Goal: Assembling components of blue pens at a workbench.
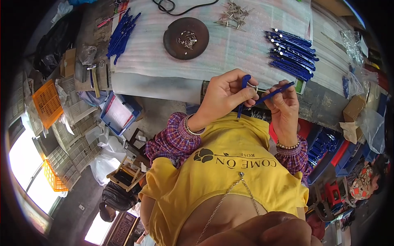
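While one blue strip (246, 80) is pinched between thumb and fingers of the left hand (225, 96), a second strip (283, 87) is held aslant in the grip of the right hand (284, 107). Both are held just off the near edge of the table (324, 111); whether they are joined cannot be told, as the meeting place is partly covered by fingers.

Beyond the right hand, a stack (293, 55) of blue strips is laid on the pale sheet (242, 53), with light round heads shown on several. Farther off, loose pins (233, 17) are heaped, and left of them small metal bits (188, 39) are gathered in a dish (171, 39). At the far left, another bunch (122, 35) of strips is piled.

The work is judged to be midway: the pair in hand seems unfinished, and pins and bits seem yet to be used.
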The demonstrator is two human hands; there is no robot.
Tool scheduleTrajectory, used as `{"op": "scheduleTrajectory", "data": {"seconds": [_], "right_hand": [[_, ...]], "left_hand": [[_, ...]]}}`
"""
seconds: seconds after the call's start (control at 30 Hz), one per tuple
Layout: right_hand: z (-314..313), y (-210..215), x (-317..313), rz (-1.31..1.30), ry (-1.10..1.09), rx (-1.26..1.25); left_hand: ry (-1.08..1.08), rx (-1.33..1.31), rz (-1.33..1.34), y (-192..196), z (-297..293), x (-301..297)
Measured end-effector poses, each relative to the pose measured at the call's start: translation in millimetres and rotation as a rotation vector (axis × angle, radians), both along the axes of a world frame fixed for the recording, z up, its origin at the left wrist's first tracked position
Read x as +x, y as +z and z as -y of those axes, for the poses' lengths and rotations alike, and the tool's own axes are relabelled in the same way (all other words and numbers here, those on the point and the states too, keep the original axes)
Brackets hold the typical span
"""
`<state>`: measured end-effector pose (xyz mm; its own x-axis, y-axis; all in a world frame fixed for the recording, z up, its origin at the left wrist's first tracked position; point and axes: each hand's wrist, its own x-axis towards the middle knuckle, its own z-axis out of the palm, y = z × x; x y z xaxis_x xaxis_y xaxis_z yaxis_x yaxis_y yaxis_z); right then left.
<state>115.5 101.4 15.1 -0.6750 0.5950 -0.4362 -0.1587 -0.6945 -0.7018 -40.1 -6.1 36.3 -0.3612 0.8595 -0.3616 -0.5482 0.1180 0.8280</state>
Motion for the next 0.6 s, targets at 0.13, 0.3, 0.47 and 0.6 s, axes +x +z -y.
{"op": "scheduleTrajectory", "data": {"seconds": [0.13, 0.3, 0.47, 0.6], "right_hand": [[1.2, -2.1, 1.5, -0.048, -0.001, -0.030], [-2.2, -3.8, 5.0, -0.035, 0.020, -0.054], [-4.8, -4.8, 8.9, -0.022, 0.040, -0.151], [-3.7, -6.8, 8.3, 0.010, 0.033, -0.137]], "left_hand": [[-0.007, 0.004, -0.075, -0.1, -1.0, 3.5], [-0.011, -0.008, -0.112, 0.7, -1.8, 2.5], [-0.022, -0.017, -0.117, 0.4, -3.1, 0.0], [-0.027, -0.010, -0.120, -1.4, -3.5, -0.5]]}}
